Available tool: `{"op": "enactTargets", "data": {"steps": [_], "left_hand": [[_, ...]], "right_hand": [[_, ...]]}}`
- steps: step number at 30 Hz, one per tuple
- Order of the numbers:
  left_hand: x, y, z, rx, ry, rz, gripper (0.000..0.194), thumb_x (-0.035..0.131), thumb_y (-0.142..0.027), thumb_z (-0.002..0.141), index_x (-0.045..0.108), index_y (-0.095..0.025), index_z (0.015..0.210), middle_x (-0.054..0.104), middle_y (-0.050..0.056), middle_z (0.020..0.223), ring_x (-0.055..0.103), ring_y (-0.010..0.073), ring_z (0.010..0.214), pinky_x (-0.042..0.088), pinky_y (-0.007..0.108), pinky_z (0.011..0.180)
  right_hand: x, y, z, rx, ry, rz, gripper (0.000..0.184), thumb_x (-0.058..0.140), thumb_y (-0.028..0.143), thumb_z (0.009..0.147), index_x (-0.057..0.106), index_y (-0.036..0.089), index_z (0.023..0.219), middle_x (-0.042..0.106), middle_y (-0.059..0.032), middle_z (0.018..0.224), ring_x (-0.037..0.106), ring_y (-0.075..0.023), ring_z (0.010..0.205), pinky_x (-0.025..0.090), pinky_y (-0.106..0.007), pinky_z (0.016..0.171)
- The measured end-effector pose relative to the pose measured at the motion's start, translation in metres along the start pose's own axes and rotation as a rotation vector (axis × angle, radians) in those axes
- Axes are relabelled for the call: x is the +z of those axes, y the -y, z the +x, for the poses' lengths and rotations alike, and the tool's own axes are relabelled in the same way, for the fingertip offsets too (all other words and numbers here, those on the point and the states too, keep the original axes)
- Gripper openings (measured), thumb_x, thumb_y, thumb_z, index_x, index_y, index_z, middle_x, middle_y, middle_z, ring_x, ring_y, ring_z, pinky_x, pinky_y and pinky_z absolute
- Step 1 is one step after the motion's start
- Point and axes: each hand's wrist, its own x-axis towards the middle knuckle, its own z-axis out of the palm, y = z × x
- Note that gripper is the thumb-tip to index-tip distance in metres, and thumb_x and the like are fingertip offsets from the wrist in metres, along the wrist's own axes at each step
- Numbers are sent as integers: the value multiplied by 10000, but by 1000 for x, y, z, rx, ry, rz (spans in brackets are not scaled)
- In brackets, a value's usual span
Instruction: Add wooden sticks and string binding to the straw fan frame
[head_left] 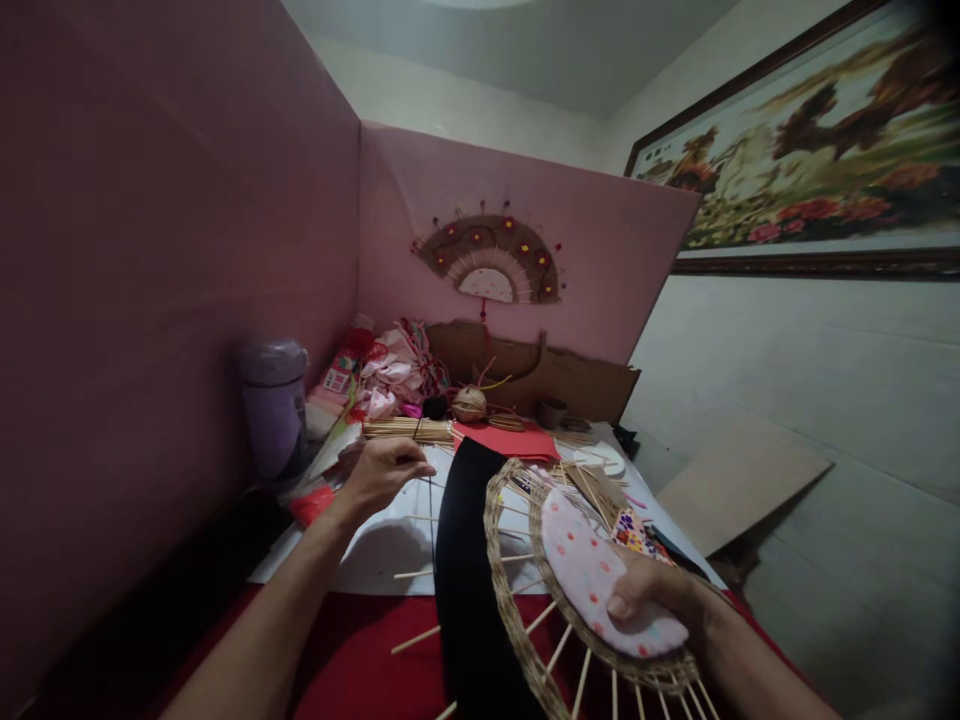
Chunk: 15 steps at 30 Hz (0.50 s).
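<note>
- Left hand [382, 474]: fingers drawn in, thumb and fingertips pinching a thin black thread [433, 545], which hangs down beside the black band [466, 580] of the fan [498, 582].
- Right hand [664, 603]: thumb flat on the dotted white cloth [579, 562] at the fan's inner part; its fingers are behind and I cannot tell their spread.
- Position: fan lies between the hands, over the near side of the tabletop [375, 572]; inner part in the right hand, black band just right of the left. Contact with the tabletop: cannot tell.
- Orientation: curved outer edge faces left and toward the wearer; sticks [416, 640] radiate that way. Dotted cloth's long axis slants from far left to near right.
</note>
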Motion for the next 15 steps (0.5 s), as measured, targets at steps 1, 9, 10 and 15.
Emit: {"op": "enactTargets", "data": {"steps": [1,9,10,15], "left_hand": [[0,-3,0,-77,22,-92,132,690,-253,594,620,-146,558,560,-13,518,467,92,509,353,213,496],[11,-1,-3,-393,110,-470,248,696,-344,579,581,-124,579,419,-65,395,275,25,354,152,173,368],[12,2,-3,-395,105,-518,269,700,-363,582,572,-127,588,390,-77,389,256,21,346,139,172,363],[17,11,-2,-447,42,-613,330,697,-428,601,539,-138,617,346,-95,399,224,10,329,97,164,348]], "right_hand": [[0,-2,-1,-18,-21,61,687,594,150,483,505,94,1162,684,-99,843,615,-139,575,459,-199,500],[11,-3,8,-162,-32,290,715,619,59,438,524,105,1145,685,-120,800,605,-142,498,459,-192,440],[11,-3,11,-178,-31,292,692,621,65,446,533,102,1131,685,-118,784,605,-144,497,460,-193,436],[11,0,28,-219,-1,294,633,607,76,481,539,78,1111,683,-126,789,620,-148,535,469,-190,457]]}}
